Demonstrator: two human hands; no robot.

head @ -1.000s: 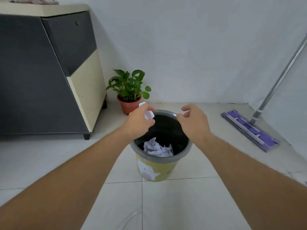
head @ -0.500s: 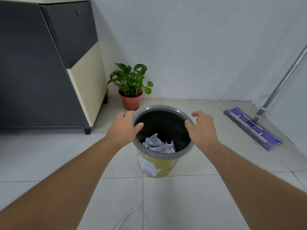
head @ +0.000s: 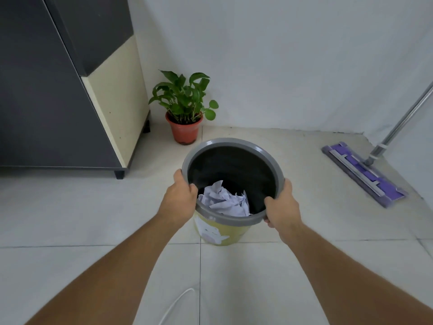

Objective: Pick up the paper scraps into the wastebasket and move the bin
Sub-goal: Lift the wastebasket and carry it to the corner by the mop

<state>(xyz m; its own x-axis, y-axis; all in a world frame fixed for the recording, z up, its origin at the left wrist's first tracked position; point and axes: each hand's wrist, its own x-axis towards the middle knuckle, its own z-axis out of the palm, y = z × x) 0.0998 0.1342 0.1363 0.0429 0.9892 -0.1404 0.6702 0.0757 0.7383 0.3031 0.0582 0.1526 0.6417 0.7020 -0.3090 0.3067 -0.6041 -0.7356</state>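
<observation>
Since half a second ago, both hands are dropping from beside the bin's mouth onto its rim, and the camera is tipping lower over it.

In the head view, the left hand (head: 180, 200) is closing around the left edge of the wastebasket (head: 225, 232), thumb hooking inside the grey rim and fingers wrapping the outside. The right hand (head: 282, 206) is gripping the near right edge the same way, thumb lying over the rim and fingertips curling underneath. Neither hand is holding any paper.

The wastebasket is standing upright on the tiled floor (head: 70, 214), near the centre of the scene, with its yellow wall showing below the rim. Crumpled white paper scraps (head: 225, 201) are lying inside it, piled towards the near side of the dark interior.

Just beyond it to the far left a potted plant (head: 185, 109) is sitting by the wall, beside a dark cabinet (head: 46, 95). A purple flat mop (head: 363, 174) is resting on the floor well to the right.
</observation>
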